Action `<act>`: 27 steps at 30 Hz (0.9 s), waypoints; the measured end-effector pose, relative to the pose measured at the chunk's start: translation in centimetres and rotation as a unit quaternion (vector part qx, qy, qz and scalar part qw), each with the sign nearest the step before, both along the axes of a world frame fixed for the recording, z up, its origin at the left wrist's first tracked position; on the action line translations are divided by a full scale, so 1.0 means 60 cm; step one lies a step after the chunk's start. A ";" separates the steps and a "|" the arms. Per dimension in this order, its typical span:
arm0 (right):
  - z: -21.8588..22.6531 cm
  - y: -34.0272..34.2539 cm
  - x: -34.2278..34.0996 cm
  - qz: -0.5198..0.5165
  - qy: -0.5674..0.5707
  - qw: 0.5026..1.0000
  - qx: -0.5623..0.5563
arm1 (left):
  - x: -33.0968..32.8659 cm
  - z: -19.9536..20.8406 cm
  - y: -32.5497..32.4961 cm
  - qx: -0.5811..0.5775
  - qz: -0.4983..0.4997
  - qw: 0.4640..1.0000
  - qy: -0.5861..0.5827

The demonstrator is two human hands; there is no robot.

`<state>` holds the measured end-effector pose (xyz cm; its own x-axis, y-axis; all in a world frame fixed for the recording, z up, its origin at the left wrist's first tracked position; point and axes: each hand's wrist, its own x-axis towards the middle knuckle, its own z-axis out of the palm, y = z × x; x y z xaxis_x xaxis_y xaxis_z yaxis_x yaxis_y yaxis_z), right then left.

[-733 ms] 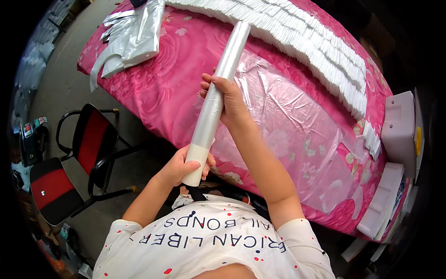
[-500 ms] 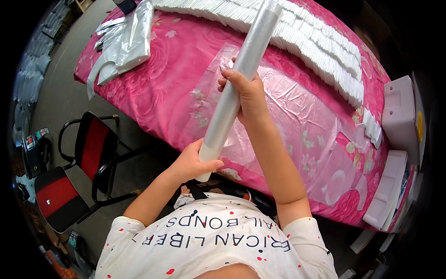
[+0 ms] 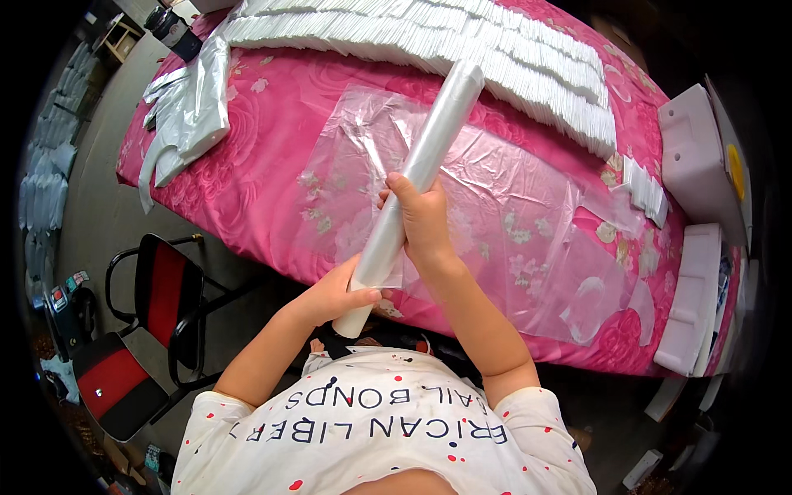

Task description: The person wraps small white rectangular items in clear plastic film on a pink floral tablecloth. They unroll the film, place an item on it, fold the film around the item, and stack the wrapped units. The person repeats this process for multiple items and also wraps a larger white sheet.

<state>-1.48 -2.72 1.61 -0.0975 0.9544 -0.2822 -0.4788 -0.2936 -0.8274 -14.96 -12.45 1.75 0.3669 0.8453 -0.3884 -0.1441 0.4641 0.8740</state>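
Observation:
A long roll of clear plastic film [image 3: 441,115] slants across my front, its far end tilted away over the table and its pale lower end near my waist. My left hand [image 3: 328,295] is closed round the lower part, thumb across the top. Higher up, about the middle of the roll, my right hand [image 3: 423,216] grips it with the fingers wrapped round. Under and beside the roll, a flat sheet of clear plastic [image 3: 503,198] lies spread on the pink flowered tablecloth [image 3: 264,165]. Whether the sheet joins the roll, I cannot tell.
Long rows of white folded packets [image 3: 528,78] line the table's far side, with a small stack [image 3: 643,191] at right. White plastic bags [image 3: 194,115] and a dark bottle [image 3: 172,33] are at far left. Foam boxes [image 3: 700,148] stand right; a red-black chair [image 3: 169,289] stands left.
The roll has come down closer to my body, and its far end now sits lower in view. My right hand has moved with it, nearer my left. The view has shifted slightly.

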 end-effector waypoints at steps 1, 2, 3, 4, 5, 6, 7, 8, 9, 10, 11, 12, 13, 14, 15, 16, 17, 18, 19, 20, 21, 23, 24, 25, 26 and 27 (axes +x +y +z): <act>-0.013 -0.010 -0.003 -0.010 -0.028 1.000 0.005 | 0.008 -0.009 0.001 0.037 0.039 0.998 0.030; -0.021 -0.021 -0.011 -0.036 -0.041 0.998 0.025 | 0.019 -0.014 0.003 0.012 0.088 0.996 0.015; -0.028 -0.022 -0.006 -0.037 -0.040 0.998 0.023 | 0.022 -0.016 0.001 -0.017 0.057 0.997 0.050; -0.035 -0.020 0.001 -0.038 -0.039 0.998 0.021 | 0.019 -0.018 -0.003 -0.045 0.025 0.995 0.087; -0.040 -0.018 0.007 -0.039 -0.036 0.998 0.017 | 0.012 -0.019 -0.007 -0.074 -0.006 0.989 0.125; -0.042 -0.008 0.020 -0.049 -0.032 0.998 0.009 | 0.004 -0.021 -0.009 -0.138 -0.034 0.986 0.087; -0.044 0.008 0.042 -0.055 -0.026 0.998 -0.002 | -0.009 -0.026 -0.016 -0.172 -0.055 0.981 0.064; -0.046 0.027 0.071 -0.065 -0.022 0.998 -0.012 | -0.022 -0.033 -0.023 -0.207 -0.079 0.974 0.041; -0.066 0.052 0.107 -0.062 -0.046 0.997 -0.017 | -0.033 -0.038 -0.031 -0.241 -0.101 0.965 0.019; -0.085 0.076 0.144 -0.060 -0.070 0.995 -0.022 | -0.040 -0.041 -0.036 -0.238 -0.126 0.963 0.012; -0.078 0.089 0.162 -0.092 -0.097 0.991 -0.002 | -0.047 -0.040 -0.040 -0.255 -0.139 0.957 -0.007; -0.067 0.097 0.179 -0.124 -0.124 0.984 0.019 | -0.052 -0.037 -0.043 -0.272 -0.152 0.950 -0.026; -0.062 0.101 0.202 -0.090 -0.163 0.982 0.015 | -0.053 -0.033 -0.045 -0.289 -0.166 0.942 -0.044; -0.059 0.104 0.225 -0.054 -0.201 0.978 0.010 | -0.051 -0.032 -0.049 -0.302 -0.155 0.940 -0.022; -0.054 0.105 0.242 -0.019 -0.238 0.971 0.006 | -0.052 -0.036 -0.054 -0.307 -0.152 0.939 -0.043; -0.043 0.105 0.247 0.021 -0.280 0.960 -0.015 | -0.058 -0.043 -0.060 -0.311 -0.148 0.937 -0.064; -0.037 0.105 0.249 0.071 -0.294 0.953 -0.016 | -0.063 -0.049 -0.064 -0.315 -0.144 0.934 -0.085; -0.032 0.105 0.250 0.121 -0.307 0.944 -0.016 | -0.066 -0.054 -0.067 -0.316 -0.143 0.933 -0.090; -0.028 0.104 0.252 0.168 -0.317 0.933 -0.017 | -0.067 -0.057 -0.069 -0.317 -0.144 0.933 -0.094; -0.022 0.102 0.251 0.192 -0.310 0.931 -0.016 | -0.068 -0.059 -0.069 -0.318 -0.144 0.932 -0.097; -0.015 0.101 0.248 0.215 -0.303 0.928 -0.014 | -0.070 -0.058 -0.069 -0.323 -0.142 0.931 -0.097; -0.015 0.101 0.248 0.248 -0.293 0.923 -0.014 | -0.071 -0.054 -0.064 -0.332 -0.141 0.928 -0.096; -0.019 0.102 0.248 0.259 -0.290 0.921 -0.015 | -0.072 -0.053 -0.062 -0.331 -0.146 0.928 -0.092; -0.022 0.104 0.248 0.272 -0.286 0.919 -0.016 | -0.074 -0.051 -0.060 -0.329 -0.150 0.928 -0.089; -0.025 0.105 0.249 0.280 -0.280 0.918 -0.003 | -0.075 -0.050 -0.059 -0.328 -0.153 0.928 -0.085; -0.029 0.106 0.252 0.288 -0.274 0.917 0.009 | -0.075 -0.049 -0.059 -0.324 -0.158 0.929 -0.088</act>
